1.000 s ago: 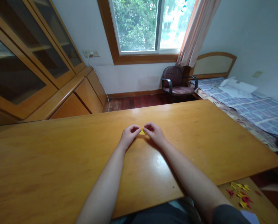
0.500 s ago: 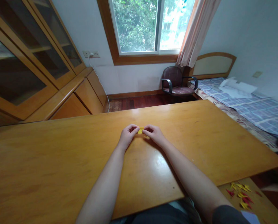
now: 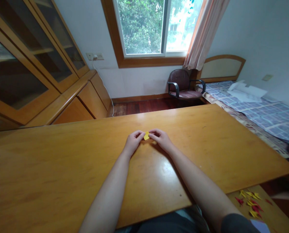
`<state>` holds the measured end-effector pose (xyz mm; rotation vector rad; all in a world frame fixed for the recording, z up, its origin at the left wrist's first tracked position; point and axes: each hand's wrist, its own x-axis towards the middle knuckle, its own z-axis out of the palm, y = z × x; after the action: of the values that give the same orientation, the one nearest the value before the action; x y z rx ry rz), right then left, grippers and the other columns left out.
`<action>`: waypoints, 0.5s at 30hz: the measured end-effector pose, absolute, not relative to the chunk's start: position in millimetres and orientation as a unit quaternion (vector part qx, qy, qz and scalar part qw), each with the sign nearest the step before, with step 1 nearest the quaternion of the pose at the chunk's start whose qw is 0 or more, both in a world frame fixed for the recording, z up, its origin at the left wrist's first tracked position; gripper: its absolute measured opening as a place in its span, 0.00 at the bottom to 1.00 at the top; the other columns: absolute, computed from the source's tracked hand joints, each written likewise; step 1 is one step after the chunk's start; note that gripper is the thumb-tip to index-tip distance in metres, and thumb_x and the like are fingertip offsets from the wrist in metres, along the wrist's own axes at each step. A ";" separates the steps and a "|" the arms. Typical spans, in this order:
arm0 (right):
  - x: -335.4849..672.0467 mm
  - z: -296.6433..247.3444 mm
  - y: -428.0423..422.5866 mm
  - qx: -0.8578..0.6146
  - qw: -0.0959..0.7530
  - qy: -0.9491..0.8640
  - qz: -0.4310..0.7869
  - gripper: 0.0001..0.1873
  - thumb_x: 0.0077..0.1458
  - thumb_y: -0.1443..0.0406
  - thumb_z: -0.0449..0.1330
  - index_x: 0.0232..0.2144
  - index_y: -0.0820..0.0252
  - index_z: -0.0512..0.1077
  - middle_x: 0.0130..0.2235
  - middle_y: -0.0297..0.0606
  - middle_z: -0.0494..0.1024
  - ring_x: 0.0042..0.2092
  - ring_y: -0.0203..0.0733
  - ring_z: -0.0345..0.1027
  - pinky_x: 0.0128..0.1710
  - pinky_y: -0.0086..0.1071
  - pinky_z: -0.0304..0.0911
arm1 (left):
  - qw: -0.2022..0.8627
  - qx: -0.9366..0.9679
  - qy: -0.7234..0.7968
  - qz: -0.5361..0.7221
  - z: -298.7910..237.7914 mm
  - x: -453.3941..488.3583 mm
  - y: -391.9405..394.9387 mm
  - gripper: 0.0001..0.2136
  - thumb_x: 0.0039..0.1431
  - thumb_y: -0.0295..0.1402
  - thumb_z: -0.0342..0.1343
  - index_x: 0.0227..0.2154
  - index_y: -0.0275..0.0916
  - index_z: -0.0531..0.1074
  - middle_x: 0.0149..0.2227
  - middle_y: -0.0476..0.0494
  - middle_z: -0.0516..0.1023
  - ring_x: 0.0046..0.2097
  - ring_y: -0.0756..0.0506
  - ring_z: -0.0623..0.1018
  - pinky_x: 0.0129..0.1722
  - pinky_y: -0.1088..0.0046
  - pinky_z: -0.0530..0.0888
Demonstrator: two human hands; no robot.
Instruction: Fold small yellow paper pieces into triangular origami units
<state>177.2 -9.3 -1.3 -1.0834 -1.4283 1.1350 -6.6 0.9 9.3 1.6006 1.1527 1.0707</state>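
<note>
Between left hand (image 3: 134, 140) and right hand (image 3: 161, 138), yellow paper (image 3: 146, 136) shows only partly.

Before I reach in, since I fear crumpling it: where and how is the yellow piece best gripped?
Pinch the yellow piece lightly at its exposed lower edge, probably from the near side: the left hand and right hand cover its sides, and it looks thin.

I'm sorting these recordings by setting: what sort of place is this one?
Probably a bedroom in a home, perhaps doubling as a study: a bed with a plaid cover stands at the right, a curtain hangs by the window, and a glass-fronted cabinet lines the left.
</note>
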 end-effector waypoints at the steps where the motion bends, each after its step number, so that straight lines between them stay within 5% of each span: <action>1: 177.2 -2.6 -8.9 -0.444 0.487 -0.586 0.471 0.15 0.50 0.56 0.64 0.38 0.59 0.75 0.33 0.35 0.79 0.35 0.38 0.72 0.39 0.32 0.67 | 0.430 0.641 0.466 0.432 9.4 -6.6 1.2 0.13 0.57 0.42 0.56 0.26 0.37 0.74 0.26 0.50 0.74 0.31 0.48 0.74 0.34 0.75 0.69; 15: 180.2 -8.4 -2.5 -0.416 0.525 -0.550 0.500 0.15 0.49 0.59 0.65 0.39 0.58 0.73 0.30 0.32 0.75 0.32 0.36 0.68 0.36 0.31 0.63 | 0.470 0.616 0.472 0.421 6.9 -4.4 1.8 0.15 0.57 0.44 0.56 0.26 0.37 0.75 0.25 0.47 0.79 0.30 0.47 0.78 0.35 0.73 0.72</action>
<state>180.2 -2.5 -8.4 -0.9943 -1.3163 1.1954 -4.4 1.8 6.9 1.5098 1.1556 1.0317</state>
